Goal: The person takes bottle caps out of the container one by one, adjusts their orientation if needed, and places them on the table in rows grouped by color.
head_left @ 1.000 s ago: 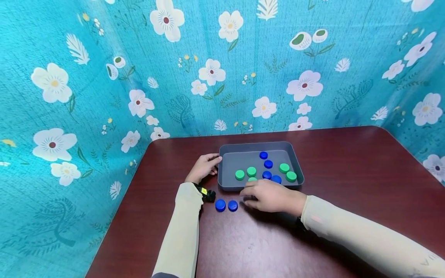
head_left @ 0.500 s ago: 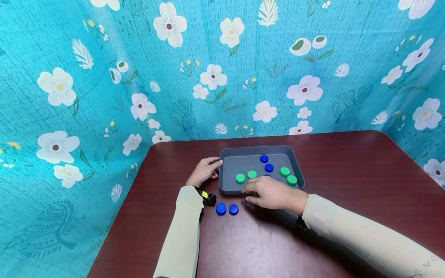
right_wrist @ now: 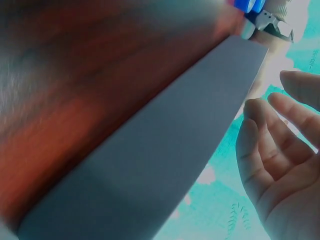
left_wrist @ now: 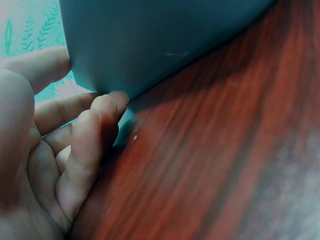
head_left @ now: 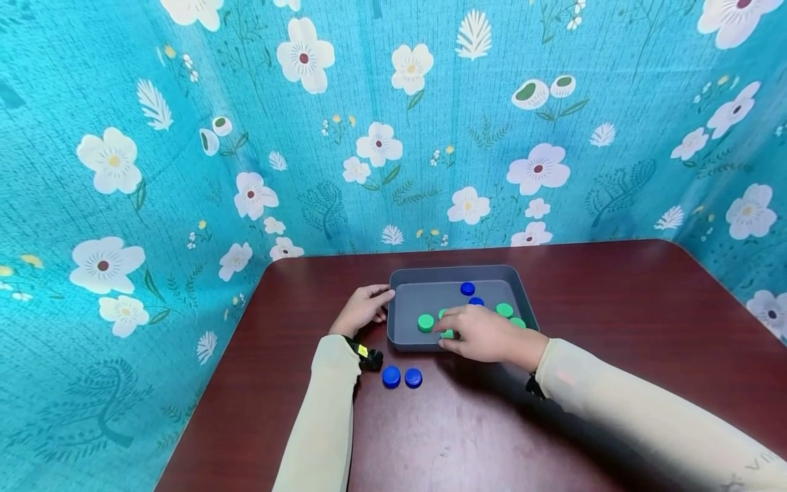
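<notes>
A grey rectangular tray [head_left: 424,273] on the table holds blue and green bottle caps. My left hand [head_left: 363,307] grips the tray's left wall, its thumb at the rim; the left wrist view shows curled fingers [left_wrist: 82,145] against the outside of the wall. Over the tray's front part is my right hand [head_left: 479,333], fingers loosely bent and nothing visible between them in the right wrist view. Beneath its fingertips lies a green cap [head_left: 447,334], with another green cap [head_left: 425,323] to the left. The hand hides some caps behind it.
Two blue caps [head_left: 391,376] lie on the dark red-brown table [head_left: 406,437] in front of the tray. A flowered turquoise curtain [head_left: 430,164] hangs behind and to both sides. Each wrist carries a small black camera [head_left: 371,358].
My right hand has moved from the tray's front edge slightly forward, in over the tray. The left hand keeps its place at the tray's left wall. The whole head view has shifted slightly downward.
</notes>
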`<state>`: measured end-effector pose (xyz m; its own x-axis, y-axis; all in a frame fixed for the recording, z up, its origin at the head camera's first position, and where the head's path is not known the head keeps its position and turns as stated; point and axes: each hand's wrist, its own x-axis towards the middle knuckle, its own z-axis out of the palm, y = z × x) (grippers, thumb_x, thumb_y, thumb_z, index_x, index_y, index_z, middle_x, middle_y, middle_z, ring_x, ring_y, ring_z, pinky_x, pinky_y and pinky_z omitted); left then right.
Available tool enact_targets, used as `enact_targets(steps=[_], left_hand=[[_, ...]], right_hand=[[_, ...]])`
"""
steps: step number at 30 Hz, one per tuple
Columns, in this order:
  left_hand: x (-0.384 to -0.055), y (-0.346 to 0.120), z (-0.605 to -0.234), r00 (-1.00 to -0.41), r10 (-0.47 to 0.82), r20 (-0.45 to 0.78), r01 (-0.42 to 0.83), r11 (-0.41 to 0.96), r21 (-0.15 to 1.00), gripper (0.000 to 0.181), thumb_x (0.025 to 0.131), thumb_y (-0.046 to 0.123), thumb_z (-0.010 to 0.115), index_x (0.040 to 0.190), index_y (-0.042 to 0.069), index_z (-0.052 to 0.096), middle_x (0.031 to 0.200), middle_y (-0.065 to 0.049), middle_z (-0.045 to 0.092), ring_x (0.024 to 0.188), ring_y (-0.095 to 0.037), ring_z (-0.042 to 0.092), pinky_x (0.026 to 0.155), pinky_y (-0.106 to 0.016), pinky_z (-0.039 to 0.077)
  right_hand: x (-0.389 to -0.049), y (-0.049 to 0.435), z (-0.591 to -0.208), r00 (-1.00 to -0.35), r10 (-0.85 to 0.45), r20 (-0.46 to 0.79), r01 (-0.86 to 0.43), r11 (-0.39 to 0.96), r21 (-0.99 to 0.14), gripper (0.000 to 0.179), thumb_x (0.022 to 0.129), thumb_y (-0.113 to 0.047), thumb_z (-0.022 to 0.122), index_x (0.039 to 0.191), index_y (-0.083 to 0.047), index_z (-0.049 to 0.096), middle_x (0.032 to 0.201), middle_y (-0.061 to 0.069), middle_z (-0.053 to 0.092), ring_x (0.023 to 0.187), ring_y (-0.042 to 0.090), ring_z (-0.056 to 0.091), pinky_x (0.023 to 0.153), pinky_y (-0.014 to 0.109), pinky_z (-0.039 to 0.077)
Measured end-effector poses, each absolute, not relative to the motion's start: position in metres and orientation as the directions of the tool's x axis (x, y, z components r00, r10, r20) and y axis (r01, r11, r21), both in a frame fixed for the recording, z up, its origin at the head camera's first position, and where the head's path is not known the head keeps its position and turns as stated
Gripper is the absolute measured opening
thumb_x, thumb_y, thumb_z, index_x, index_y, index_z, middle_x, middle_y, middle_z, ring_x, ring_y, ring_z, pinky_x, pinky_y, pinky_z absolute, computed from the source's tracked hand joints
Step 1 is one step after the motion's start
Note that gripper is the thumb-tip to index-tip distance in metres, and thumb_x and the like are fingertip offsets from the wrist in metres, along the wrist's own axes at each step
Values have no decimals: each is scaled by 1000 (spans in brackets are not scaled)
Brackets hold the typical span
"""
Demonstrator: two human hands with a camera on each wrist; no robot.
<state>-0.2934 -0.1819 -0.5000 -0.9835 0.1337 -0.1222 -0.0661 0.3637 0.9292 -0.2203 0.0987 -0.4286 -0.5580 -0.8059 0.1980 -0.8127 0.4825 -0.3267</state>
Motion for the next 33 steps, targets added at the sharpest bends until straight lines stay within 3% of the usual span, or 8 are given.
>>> enact_targets(steps=[8,15,25,33], left_hand=[[-291,-180,-499,-984,121,-129,-75,375,924,51,94,43,64,135,13,59,90,-10,67,67,-22,63,62,-33,55],[-292,-181,-501,-985,126,-122,-66,378,924,54,92,46,65,135,14,60,91,-9,67,68,-22,63,62,-33,56],[-292,-183,-505,-986,113,-123,-72,378,923,54,92,47,65,134,14,60,90,-9,67,67,-22,63,62,-33,56],[-292,-181,-502,-985,118,-123,-70,377,924,52,93,44,65,134,14,60,90,-10,67,67,-22,63,61,-33,56]], right_hand=[[-231,108,-431,-588,-785,196,-797,521,-305,24,90,-19,71,111,-10,73,107,2,66,96,19,65,78,37,54],[-242,117,-430,-622,-763,174,-775,571,-271,24,88,-17,72,110,-6,73,101,3,64,88,17,64,73,35,54],[-255,121,-422,-653,-746,129,-756,632,-168,26,89,-22,71,112,-10,72,109,3,65,99,20,64,82,42,54],[-268,120,-415,-675,-733,88,-736,659,-155,25,89,-20,71,112,-10,72,109,5,65,99,23,65,85,43,53]])
